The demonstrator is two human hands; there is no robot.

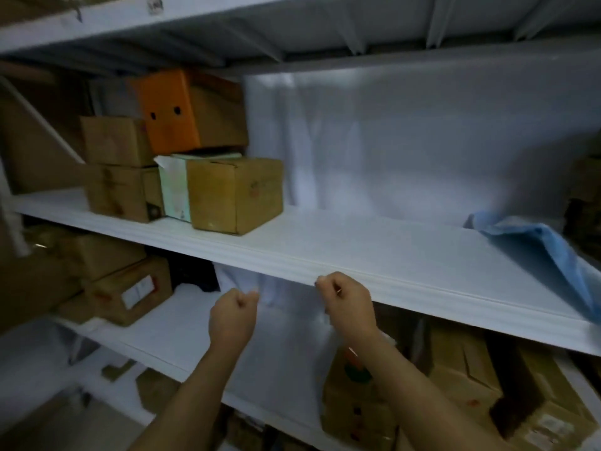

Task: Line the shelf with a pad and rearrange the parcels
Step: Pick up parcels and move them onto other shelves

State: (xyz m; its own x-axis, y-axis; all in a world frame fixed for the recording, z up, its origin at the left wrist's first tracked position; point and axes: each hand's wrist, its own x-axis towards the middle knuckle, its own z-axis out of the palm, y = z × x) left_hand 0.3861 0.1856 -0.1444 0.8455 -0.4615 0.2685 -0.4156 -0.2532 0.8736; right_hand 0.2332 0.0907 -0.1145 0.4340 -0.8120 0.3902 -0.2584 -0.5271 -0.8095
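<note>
Head view: a white metal shelf (422, 297) runs across the middle of the picture, and a thin white pad (374, 242) lies along its board and rises up the back behind it. Just under the shelf's front edge, the left hand (232, 315) and the right hand (346, 301) are held side by side, a little apart. The fingers of both are curled tight into fists. Each seems to pinch the pad's front edge where a hazy white film hangs below the shelf, though blur makes the grip hard to confirm. The right hand is touching or nearly touching the front lip. The left sits lower and clear of it.

The parcels stand grouped at the left end of the same shelf. A brown box (235, 195) is nearest the front, with a pale green box (174, 187) pressed against its left side. Behind these, an orange box (167, 112) with two dark holes leans tilted on top. Two brown boxes (113, 164) are stacked at the far left.

At the right end, a crumpled blue cloth (536, 242) drapes over the shelf's front edge.

On the lower shelf (162, 346), a labelled box (130, 289) sits at the left, and more cardboard boxes (461, 369) fill the lower right.
</note>
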